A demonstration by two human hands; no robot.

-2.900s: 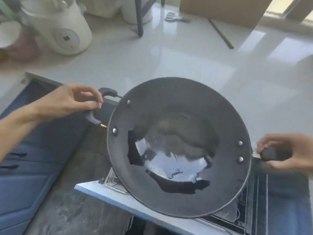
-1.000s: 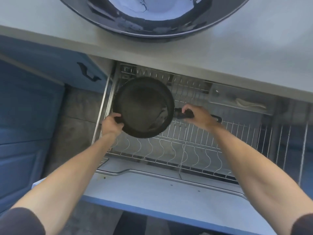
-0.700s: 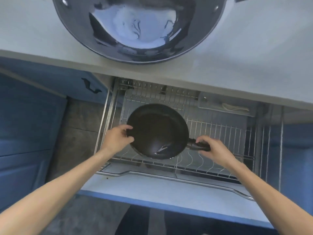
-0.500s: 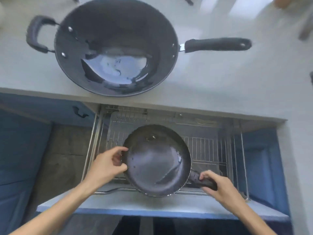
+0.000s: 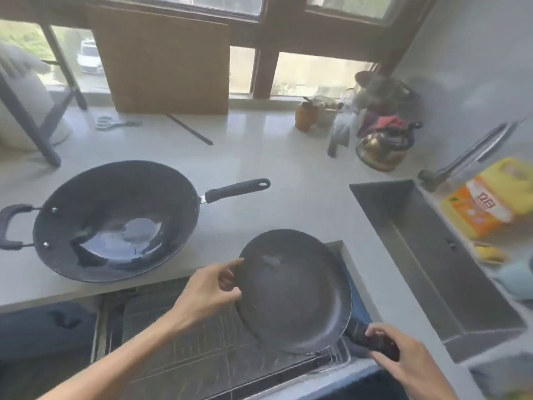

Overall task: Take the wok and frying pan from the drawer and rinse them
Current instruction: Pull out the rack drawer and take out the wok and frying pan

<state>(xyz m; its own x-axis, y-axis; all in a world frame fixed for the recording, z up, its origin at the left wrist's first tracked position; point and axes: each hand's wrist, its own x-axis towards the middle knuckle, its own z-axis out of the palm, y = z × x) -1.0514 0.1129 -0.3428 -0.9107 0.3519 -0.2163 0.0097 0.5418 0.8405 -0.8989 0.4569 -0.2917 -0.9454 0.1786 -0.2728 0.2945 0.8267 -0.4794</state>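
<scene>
You've got the frying pan (image 5: 291, 290) up over the open drawer (image 5: 184, 336), right hand (image 5: 403, 362) wrapped on its handle, left hand (image 5: 210, 293) pinching the rim w/ thumb & fingers – stiff, prob fairly light, maybe slick; wok (image 5: 115, 220) sits on the counter (image 5: 302, 183)

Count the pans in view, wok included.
2. The wok sits on the counter, left. The frying pan is held over the open drawer by both hands. None seen left in the drawer.
</scene>
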